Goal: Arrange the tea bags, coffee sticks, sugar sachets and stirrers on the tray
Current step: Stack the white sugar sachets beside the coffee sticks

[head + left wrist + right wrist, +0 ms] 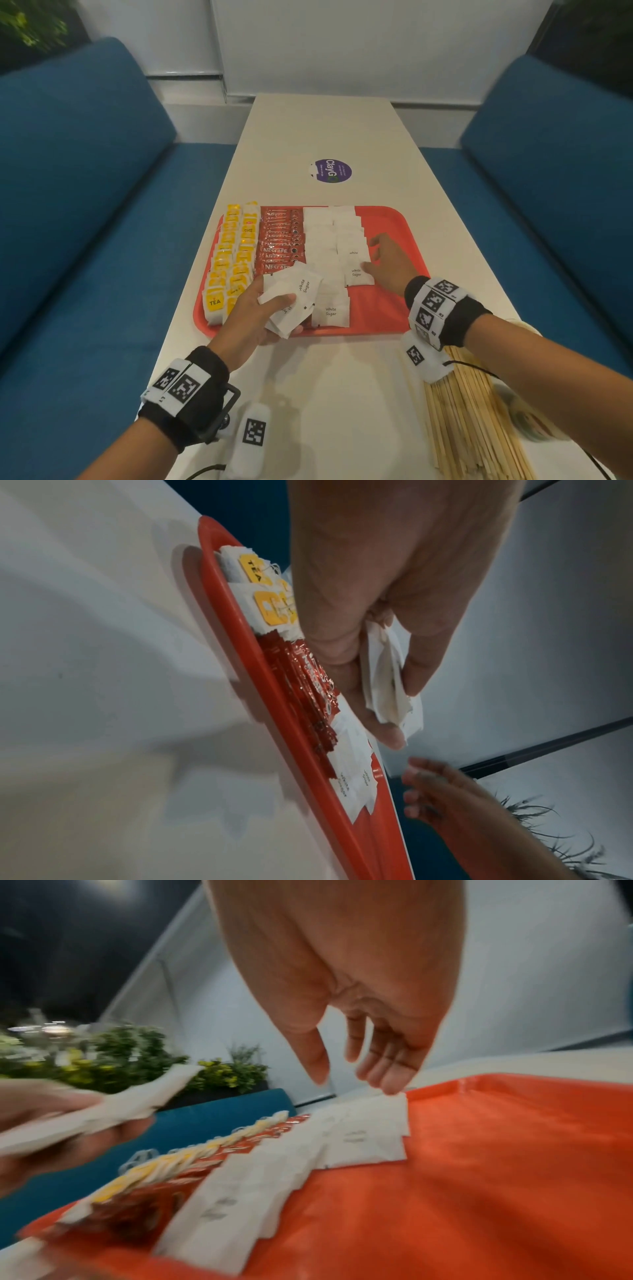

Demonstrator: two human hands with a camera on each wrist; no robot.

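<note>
A red tray (387,301) holds two columns of yellow tea bags (233,260), a column of red coffee sticks (279,243) and two columns of white sugar sachets (334,246). My left hand (260,308) grips a fanned stack of sugar sachets (293,298) over the tray's near left part; the stack (387,674) shows between thumb and fingers in the left wrist view. My right hand (380,260) hovers with relaxed fingers (394,1069) at the right edge of the laid sachets (363,1137), holding nothing. Wooden stirrers (469,421) lie on the table at the near right.
The tray sits on a long white table (325,130) between two blue sofas (85,205). A round purple sticker (331,170) lies beyond the tray. The tray's right third (514,1164) is bare red plastic. A blurred roll-like object (527,411) sits by the stirrers.
</note>
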